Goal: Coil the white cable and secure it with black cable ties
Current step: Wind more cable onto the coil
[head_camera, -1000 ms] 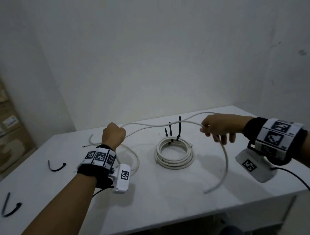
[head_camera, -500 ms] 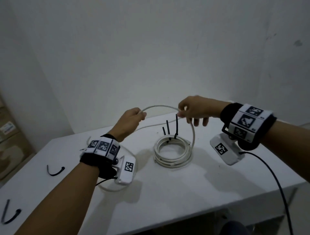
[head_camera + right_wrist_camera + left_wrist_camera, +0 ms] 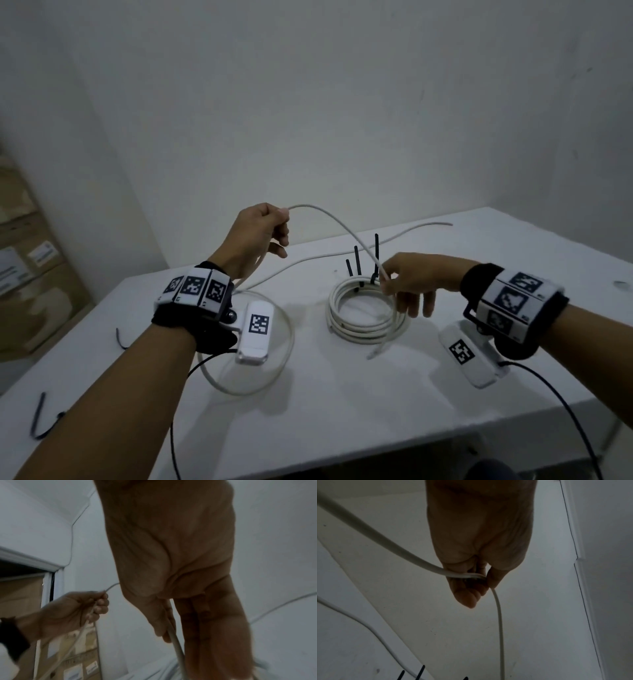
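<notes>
Since the earlier frame, both hands have shifted: the left hand [image 3: 260, 236] has risen and stays curled round the white cable [image 3: 337, 224], while the right hand [image 3: 412, 282] has dropped low, just over the coiled cable [image 3: 366, 313] on the desk [image 3: 342, 404]. Left fingers [image 3: 469, 595] are closed tight on the cable, which enters the fist from one side and leaves past the thumb. From there the cable arcs down to the right hand, where thumb and forefinger pinch it; the other right fingers [image 3: 416, 303] hang loosely straight, just above the coil's near rim. Below the left wrist a slack loop of the same cable lies on the desk, and a further length runs behind both hands toward the far edge. Three black cable ties [image 3: 356, 262] stand upright on the coil's far side, just beyond the right fingertips. Two loose ties [image 3: 39, 418] lie well apart to the left of the left hand.
</notes>
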### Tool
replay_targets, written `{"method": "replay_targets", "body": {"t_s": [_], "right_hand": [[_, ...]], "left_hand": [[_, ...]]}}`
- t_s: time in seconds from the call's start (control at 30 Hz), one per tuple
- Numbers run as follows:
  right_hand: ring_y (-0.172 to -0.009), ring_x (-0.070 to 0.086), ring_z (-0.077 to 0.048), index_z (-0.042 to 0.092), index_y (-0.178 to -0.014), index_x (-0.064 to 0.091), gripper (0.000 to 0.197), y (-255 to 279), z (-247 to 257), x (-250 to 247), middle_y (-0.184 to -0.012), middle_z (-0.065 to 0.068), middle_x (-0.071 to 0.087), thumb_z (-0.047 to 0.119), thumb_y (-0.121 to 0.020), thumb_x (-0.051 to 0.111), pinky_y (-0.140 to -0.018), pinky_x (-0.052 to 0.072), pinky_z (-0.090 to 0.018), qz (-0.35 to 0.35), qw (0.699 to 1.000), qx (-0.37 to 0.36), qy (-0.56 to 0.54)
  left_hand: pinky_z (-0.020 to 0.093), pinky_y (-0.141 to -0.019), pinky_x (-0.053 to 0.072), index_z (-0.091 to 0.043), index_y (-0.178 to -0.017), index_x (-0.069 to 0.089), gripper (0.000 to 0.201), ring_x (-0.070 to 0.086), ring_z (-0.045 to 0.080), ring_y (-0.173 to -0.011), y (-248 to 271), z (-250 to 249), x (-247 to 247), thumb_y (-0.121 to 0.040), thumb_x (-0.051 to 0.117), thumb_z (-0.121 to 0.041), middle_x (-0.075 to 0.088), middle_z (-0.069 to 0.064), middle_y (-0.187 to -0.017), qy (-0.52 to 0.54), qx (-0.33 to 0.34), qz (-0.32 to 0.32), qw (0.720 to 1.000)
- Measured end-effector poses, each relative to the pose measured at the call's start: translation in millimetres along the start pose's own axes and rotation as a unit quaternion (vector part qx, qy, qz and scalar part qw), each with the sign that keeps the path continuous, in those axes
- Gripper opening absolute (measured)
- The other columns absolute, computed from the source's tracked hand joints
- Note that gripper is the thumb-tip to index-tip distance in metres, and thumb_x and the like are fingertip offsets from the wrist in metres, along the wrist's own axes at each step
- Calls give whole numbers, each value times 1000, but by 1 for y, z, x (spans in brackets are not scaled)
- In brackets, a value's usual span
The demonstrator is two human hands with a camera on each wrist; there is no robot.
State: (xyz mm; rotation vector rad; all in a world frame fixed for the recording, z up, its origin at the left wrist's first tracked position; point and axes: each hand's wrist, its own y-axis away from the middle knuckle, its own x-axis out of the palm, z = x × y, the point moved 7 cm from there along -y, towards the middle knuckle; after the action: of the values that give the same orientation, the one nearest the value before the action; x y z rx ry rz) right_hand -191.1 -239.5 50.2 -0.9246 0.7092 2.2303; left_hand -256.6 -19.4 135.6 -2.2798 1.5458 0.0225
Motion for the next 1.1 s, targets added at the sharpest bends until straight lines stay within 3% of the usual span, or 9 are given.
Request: {"method": "replay_targets", "body": {"t_s": [0.1,0.2,0.33,0.43,0.53,0.63,0.87,0.97,1.1], "right_hand": [[-63,67,-31,3,-91,52,13,2,11,-5,-82,-25,68,13,-98,48,-54,57,-34,-32,969,-72,-234],[-62,68,-30,3,-87,52,13,2,22,-6,-78,-25,67,11,-97,49,-57,60,-35,-72,886,-117,-442],[-64,69,-28,5,-84,50,16,-12,32,16,-77,-22,65,9,-99,45,-57,60,-31,-120,783,-100,-602],[-75,66,-32,5,-80,47,21,-22,41,35,-87,-26,62,6,-100,41,-58,60,-31,-128,693,-79,-705],[-93,62,-38,2,-84,46,20,-27,49,57,-101,-30,57,2,-101,34,-75,56,-37,-110,631,-37,-767],[-115,55,-42,0,-90,45,18,-30,55,73,-106,-31,55,0,-101,30,-85,47,-44,-83,602,-10,-794],[-119,54,-41,0,-88,44,21,-28,71,85,-127,-33,52,0,-102,28,-85,47,-44,-50,582,21,-811],[-113,56,-40,1,-88,44,21,-28,80,90,-121,-32,54,-1,-101,28,-84,48,-44,-32,585,17,-810],[-116,56,-41,2,-88,44,21,-26,87,94,-92,-27,58,0,-101,28,-85,49,-43,-16,569,14,-822]], "left_hand": [[34,-53,54,-6,-81,54,19,55,20,-60,3,10,-3,-97,53,-16,56,10,-70,-1,-10,-12,1000],[40,-68,57,-12,-81,55,19,63,25,-72,5,21,-5,-98,53,-22,66,13,-82,6,-28,-19,999],[41,-70,57,-14,-86,54,18,68,31,-78,5,25,-3,-98,53,-27,69,19,-102,27,-33,-35,998],[43,-72,59,-9,-89,54,22,70,36,-80,5,25,3,-101,47,-27,69,23,-97,114,-44,-34,992],[40,-71,59,-7,-85,50,30,71,31,-81,8,23,8,-103,38,-28,72,18,-82,271,-57,-14,961],[36,-75,59,-4,-94,53,19,69,28,-85,10,20,9,-102,42,-17,72,13,-83,272,-51,8,961],[37,-88,54,-2,-100,67,30,68,23,-96,16,24,11,-99,49,-26,70,12,-100,67,-4,33,997],[35,-79,56,-4,-93,64,30,71,23,-82,15,24,14,-101,46,-27,72,12,-88,50,1,14,999],[34,-69,58,-4,-92,63,30,71,24,-66,12,27,14,-102,44,-26,71,11,-74,44,-6,-9,999]]}}
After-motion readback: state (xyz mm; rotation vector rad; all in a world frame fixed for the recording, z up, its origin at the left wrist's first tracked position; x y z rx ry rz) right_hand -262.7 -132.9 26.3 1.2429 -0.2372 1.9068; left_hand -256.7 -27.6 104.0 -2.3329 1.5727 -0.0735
